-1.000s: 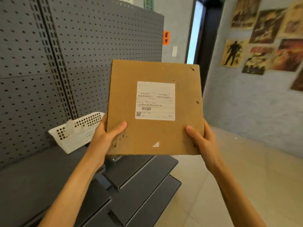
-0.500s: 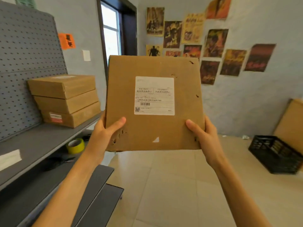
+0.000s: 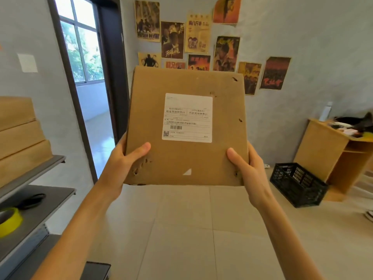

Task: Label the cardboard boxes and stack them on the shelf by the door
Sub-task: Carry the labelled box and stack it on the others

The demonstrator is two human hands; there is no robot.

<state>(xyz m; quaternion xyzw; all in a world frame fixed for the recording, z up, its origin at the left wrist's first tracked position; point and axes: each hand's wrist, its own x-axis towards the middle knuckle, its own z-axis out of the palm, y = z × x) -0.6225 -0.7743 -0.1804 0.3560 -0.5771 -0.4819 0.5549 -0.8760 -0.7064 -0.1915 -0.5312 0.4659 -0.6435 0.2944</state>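
Note:
A flat brown cardboard box (image 3: pixel 197 162) is held up at chest height in the middle of the view, its top face toward me. A white printed label (image 3: pixel 187 117) is stuck on that face. My left hand (image 3: pixel 123 160) grips the box's lower left edge, thumb on top. My right hand (image 3: pixel 247 168) grips the lower right edge the same way. A stack of three cardboard boxes (image 3: pixel 19 136) sits on the grey shelf (image 3: pixel 38 170) at the far left, beside the doorway (image 3: pixel 90 77).
A yellow tape roll (image 3: pixel 9 221) and a black object lie on a lower shelf board at left. A black plastic crate (image 3: pixel 296 183) stands on the tiled floor at right, next to a wooden desk (image 3: pixel 331 150). Posters cover the far wall.
My view has swung right, away from the pegboard shelving toward the doorway and the far wall. The stacked boxes slid to the left edge. Both hands keep the same hold on the box.

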